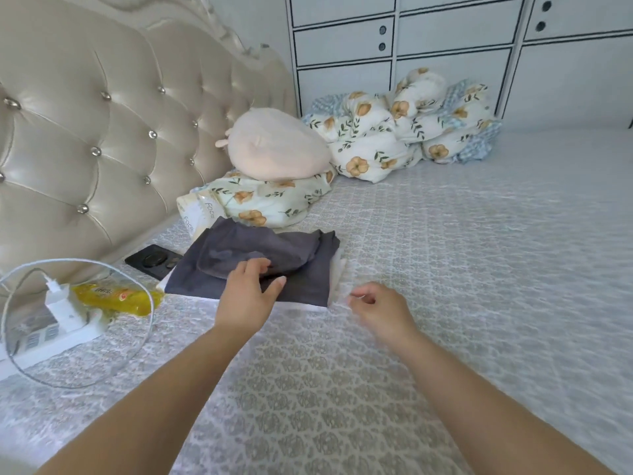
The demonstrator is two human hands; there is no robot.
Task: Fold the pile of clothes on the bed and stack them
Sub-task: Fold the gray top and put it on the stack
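Clothes are mostly done, by my reckoning: the stack (301,269) sits on the bed (445,269) just in front of the floral pillow (270,200), white garments at the bottom showing only as a thin edge, folded dark grey ones above. On top lies a smaller grey piece (253,252), rumpled and not yet squared to the stack. My left hand (248,293) rests on the near side of the stack, fingers spread and nearly straight, fingertips touching that top piece, thumb out over the dark cloth; it pinches nothing that I can see. My right hand (380,310) hovers just right of the stack's near corner, fingers loosely curled, holding nothing. I see no loose pile waiting anywhere near the stack, so what remains looks like smoothing the top piece. Left of the stack lie a phone (154,260), a yellow packet (116,296) and a charger (61,310).
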